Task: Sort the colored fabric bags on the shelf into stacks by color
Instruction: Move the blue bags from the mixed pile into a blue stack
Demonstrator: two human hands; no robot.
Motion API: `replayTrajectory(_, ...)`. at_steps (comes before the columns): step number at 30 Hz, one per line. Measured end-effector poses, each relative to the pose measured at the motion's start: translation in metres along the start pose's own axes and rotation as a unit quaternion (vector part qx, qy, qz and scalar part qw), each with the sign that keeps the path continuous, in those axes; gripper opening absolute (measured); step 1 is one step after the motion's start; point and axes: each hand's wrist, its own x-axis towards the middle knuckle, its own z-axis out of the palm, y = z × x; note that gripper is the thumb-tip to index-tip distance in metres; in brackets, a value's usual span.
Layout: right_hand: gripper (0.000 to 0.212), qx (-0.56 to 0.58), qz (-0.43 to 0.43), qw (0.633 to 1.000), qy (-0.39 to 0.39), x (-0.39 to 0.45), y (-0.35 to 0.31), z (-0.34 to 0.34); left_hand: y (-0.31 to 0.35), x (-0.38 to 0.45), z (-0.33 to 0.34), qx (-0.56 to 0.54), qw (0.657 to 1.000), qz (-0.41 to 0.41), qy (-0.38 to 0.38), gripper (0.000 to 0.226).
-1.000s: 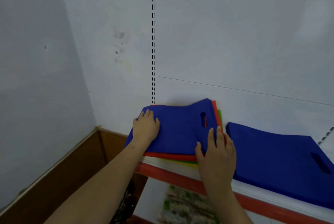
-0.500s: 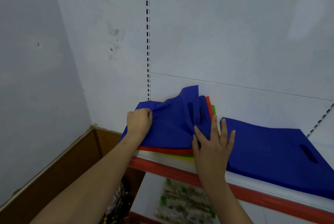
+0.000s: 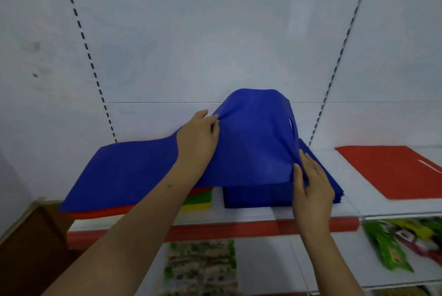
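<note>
Shelf (image 3: 263,209), white with red front edge, against a white back panel with two slotted uprights. Lifted blue bag (image 3: 253,142): raised in an arch between the two stacks, its handle slot toward the right. Left hand (image 3: 198,140): thumb and fingers pinch a fold of this bag near its top. Right hand (image 3: 311,185): fingers grip the bag's lower right edge, resting against the blue stack (image 3: 258,196) beneath. Mixed stack (image 3: 124,173), left: blue bag uppermost, red, green and yellow edges showing below; the left forearm crosses its right corner. Red bag (image 3: 392,169): flat on the shelf, well apart to the right. Lower shelf: packaged goods (image 3: 201,269), blurred, green packets (image 3: 387,248) at right.
</note>
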Motion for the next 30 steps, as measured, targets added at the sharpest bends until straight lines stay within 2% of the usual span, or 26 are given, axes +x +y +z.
replayTrajectory(3, 0.041, -0.036, 0.027, 0.999, 0.025, 0.014, 0.026, -0.025, 0.032, 0.004, 0.037, 0.012, 0.999, 0.031, -0.019, 0.029)
replayTrajectory(7, 0.046, -0.107, 0.078, 0.991, -0.035, 0.026, 0.065, -0.038, 0.046, -0.005, 0.087, 0.120, 0.988, 0.045, -0.088, 0.028)
replayTrajectory(9, 0.050, -0.170, 0.099, 0.977, -0.080, 0.024, 0.086, -0.037, 0.041, -0.019, 0.116, 0.172, 0.968, 0.006, -0.182, 0.028)
replayTrajectory(11, 0.054, -0.239, 0.119, 0.958, -0.103, 0.021, 0.100, -0.035, 0.032, -0.035, 0.137, 0.184, 0.940, -0.058, -0.280, 0.038)
replayTrajectory(13, 0.055, -0.245, 0.139, 0.954, -0.107, 0.021, 0.106, -0.035, 0.025, -0.046, 0.149, 0.161, 0.929, -0.103, -0.317, 0.044)
replayTrajectory(18, 0.055, -0.211, 0.135, 0.960, -0.122, 0.031, 0.114, -0.030, 0.019, -0.036, 0.149, 0.106, 0.938, -0.105, -0.311, 0.040)
replayTrajectory(20, 0.056, -0.227, 0.134, 0.956, -0.125, 0.033, 0.113, -0.029, 0.018, -0.029, 0.147, 0.087, 0.936, -0.113, -0.320, 0.046)
replayTrajectory(22, 0.058, -0.260, 0.120, 0.954, -0.094, 0.033, 0.104, -0.028, 0.021, -0.023, 0.141, 0.042, 0.946, -0.098, -0.307, 0.052)
replayTrajectory(26, 0.057, -0.217, 0.043, 0.975, -0.008, 0.022, 0.060, -0.008, 0.047, -0.010, 0.095, -0.095, 0.973, 0.007, -0.210, 0.054)
replayTrajectory(30, 0.060, -0.180, -0.043, 0.983, -0.008, -0.002, -0.006, 0.034, 0.047, 0.015, 0.025, -0.156, 0.982, 0.029, -0.099, 0.049)
